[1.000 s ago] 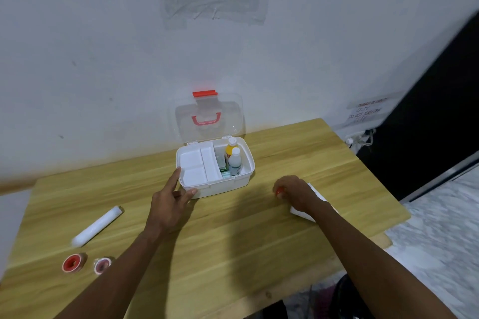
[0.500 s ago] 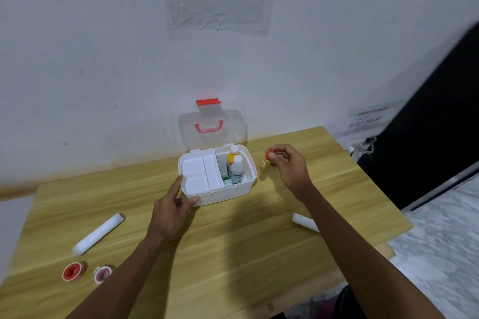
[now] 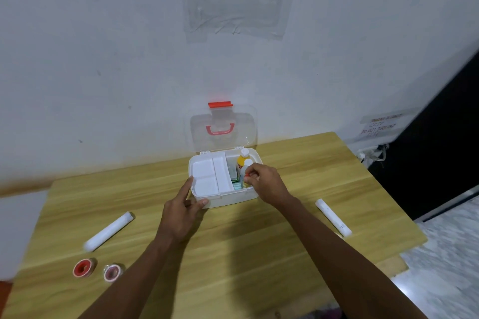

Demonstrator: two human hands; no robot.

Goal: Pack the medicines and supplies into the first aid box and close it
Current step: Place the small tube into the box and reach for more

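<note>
Now we pinch a small red-capped bottle [image 3: 246, 175] in our right hand [image 3: 264, 184] fingers over the first aid box [image 3: 228, 195] at twelve o'clock on the tabletop [image 3: 233, 254], judging it light and slick, best gripped at the cap, while the left hand [image 3: 181, 211] lies open against the box.

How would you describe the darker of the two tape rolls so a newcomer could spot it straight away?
Start at the wooden table and go to its near left corner, below the long white tube lying at a slant. Two small rolls sit side by side there; you want the left one, the red tape roll. Its face is bright red, while the pink tape roll beside it is paler.
</note>
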